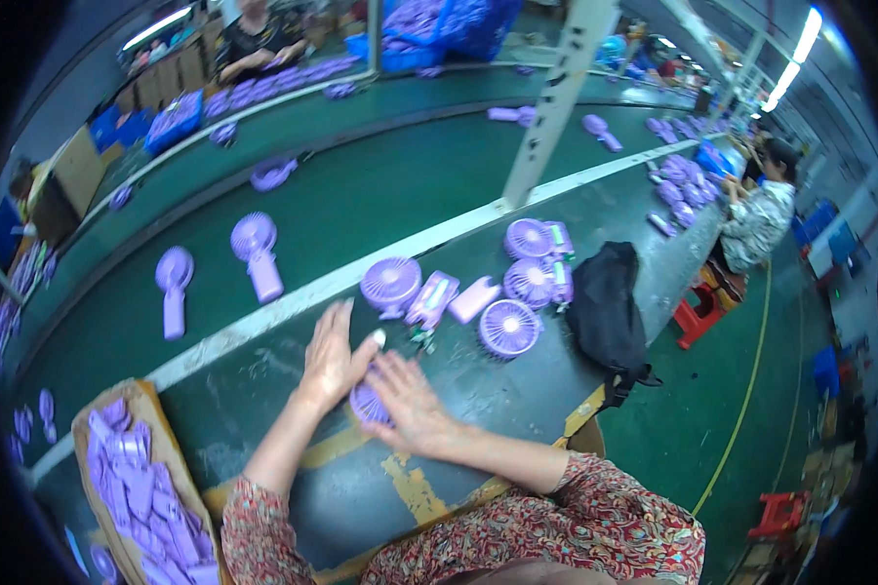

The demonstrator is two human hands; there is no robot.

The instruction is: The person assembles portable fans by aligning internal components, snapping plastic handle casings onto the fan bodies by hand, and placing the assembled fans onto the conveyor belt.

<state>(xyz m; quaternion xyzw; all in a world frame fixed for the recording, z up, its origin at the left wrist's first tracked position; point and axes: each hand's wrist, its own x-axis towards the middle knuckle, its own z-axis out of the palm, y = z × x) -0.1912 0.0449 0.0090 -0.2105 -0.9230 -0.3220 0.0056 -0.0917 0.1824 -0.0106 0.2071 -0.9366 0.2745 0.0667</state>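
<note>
While the right hand (407, 402) partly covers a round purple plastic fan head (367, 405), its grip unclear, the left hand (330, 366) extends beside it, fingers (339, 324) together, thumb apart.

No text, label, brand, number or sign legible anywhere in head view, fine detail too small and blurred to read.

Indoor light was moderate and cool. Long white ceiling tube lights (795, 58) at upper right were blown out. Dull sheen showed on the dark green tabletop (507, 409). Bare left hand (330, 366) and bare right hand (412, 405) looked slightly soft. Fisheye rim bent, corners black; far background was blurry.
</note>
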